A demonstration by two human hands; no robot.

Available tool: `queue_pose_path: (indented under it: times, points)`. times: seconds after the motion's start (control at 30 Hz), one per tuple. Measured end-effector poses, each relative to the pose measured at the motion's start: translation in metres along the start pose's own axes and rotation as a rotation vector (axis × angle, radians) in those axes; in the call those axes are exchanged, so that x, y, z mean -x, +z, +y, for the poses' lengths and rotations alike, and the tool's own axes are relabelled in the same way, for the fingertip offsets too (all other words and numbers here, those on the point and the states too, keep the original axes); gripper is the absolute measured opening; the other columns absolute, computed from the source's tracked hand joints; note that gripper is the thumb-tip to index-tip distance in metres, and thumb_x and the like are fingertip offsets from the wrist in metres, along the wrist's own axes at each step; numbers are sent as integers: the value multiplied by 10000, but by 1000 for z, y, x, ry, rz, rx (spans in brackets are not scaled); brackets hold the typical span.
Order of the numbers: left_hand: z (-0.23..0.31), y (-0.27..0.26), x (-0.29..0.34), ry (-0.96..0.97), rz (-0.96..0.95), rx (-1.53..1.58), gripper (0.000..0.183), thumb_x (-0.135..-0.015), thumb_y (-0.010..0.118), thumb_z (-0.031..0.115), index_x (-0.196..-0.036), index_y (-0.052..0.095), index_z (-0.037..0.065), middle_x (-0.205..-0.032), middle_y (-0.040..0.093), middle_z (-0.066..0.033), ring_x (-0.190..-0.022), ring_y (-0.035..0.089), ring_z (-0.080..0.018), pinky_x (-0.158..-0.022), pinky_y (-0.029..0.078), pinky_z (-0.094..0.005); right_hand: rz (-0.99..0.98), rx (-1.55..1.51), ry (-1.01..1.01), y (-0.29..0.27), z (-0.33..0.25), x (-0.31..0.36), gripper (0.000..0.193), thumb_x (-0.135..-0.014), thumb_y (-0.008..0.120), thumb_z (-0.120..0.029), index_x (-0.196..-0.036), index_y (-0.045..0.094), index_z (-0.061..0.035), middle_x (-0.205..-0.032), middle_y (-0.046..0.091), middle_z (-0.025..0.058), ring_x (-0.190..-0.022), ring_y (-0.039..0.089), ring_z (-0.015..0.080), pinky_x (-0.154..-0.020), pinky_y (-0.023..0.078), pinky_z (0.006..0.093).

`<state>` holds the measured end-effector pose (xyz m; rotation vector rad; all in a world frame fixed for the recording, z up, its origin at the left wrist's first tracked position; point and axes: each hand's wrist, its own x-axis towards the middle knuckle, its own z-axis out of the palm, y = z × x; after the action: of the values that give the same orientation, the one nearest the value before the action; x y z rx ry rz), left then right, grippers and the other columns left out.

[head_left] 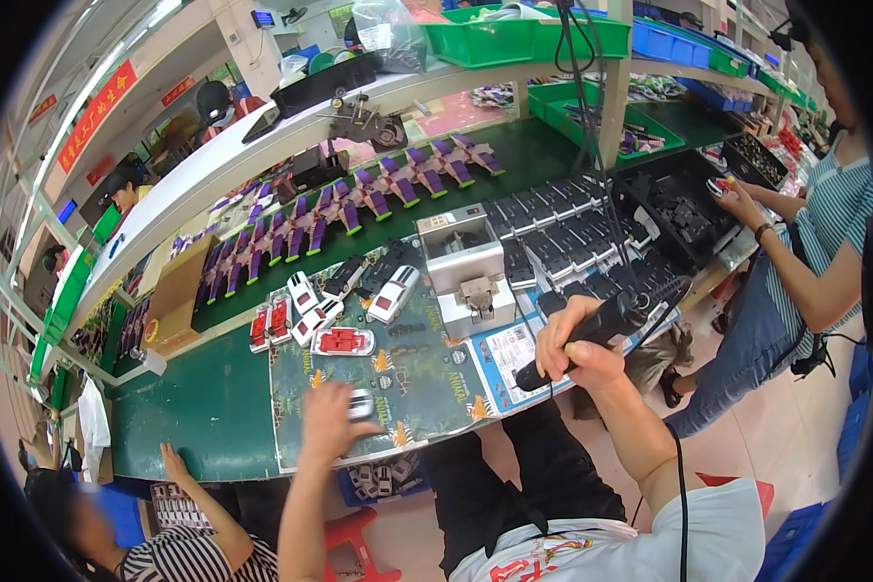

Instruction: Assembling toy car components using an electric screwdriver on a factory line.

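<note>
My left hand [328, 419] is smeared by motion over the patterned mat, its fingers closed at a small white toy car [361, 405]. My right hand [580, 351] is wrapped round a black electric screwdriver [611, 322], held tilted above the mat's right side, with a cord hanging from it. Ahead of my left hand lie a white car body with a red inside [343, 341], a larger white toy car [395, 294] and several more white toy cars. A grey and white metal-box device [464, 267] stands between these cars and rows of black car bases [553, 242].
Purple and pink toy parts [320, 218] line the green bench [189, 398]. A black bin [684, 209] stands at the right, beside a standing co-worker [810, 242]. Another person in a striped top [189, 553] sits at the left. Green trays [514, 41] rest on the shelf above.
</note>
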<state>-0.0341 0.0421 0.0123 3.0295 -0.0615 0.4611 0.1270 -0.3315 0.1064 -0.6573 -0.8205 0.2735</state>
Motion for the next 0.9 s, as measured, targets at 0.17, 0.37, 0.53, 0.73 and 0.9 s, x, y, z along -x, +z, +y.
queue_pose_path:
  times: [0.17, 0.37, 0.53, 0.73, 0.9]
  points:
    - [-78, -52, 46, -268, -24, -310, 1043, -604, 812, 593, -1409, 460, 30, -1502, 415, -179, -1428, 331, -361, -1185, 124, -613, 51, 47, -35, -27, -20, 2, 246, -834, 713, -137, -844, 519, 13, -599, 559, 135, -478, 561, 218, -499, 505, 358]
    - [56, 1, -10, -100, 446, 223, 240, -800, 765, 63, -1021, 683, 20, -979, 675, -136, -950, 622, -322, -856, 480, -413, 53, 189, -65, -45, -37, -3, 290, -882, 661, -284, -897, 517, -33, -616, 506, 65, -465, 502, 162, -495, 460, 320]
    - [174, 75, -91, -74, 313, 565, 307, -765, 792, 145, -1033, 683, 45, -1002, 661, -124, -965, 595, -326, -847, 473, -425, 54, 193, -62, -40, -47, 10, 288, -887, 640, -299, -895, 520, -37, -611, 506, 58, -452, 494, 152, -486, 456, 310]
    - [220, 82, -115, 70, 138, 532, 297, -748, 798, 179, -1004, 699, 64, -928, 651, -79, -928, 593, -305, -790, 445, -405, 62, 169, -60, -46, -69, 34, 305, -860, 682, -295, -905, 531, -34, -628, 528, 58, -467, 513, 152, -502, 467, 307]
    - [222, 95, -135, 54, 175, 523, 327, -773, 788, 186, -1062, 692, 65, -891, 631, -69, -892, 592, -278, -762, 448, -397, 97, 140, -50, -57, -69, 35, 302, -866, 671, -287, -915, 523, -28, -642, 534, 63, -475, 518, 154, -519, 479, 313]
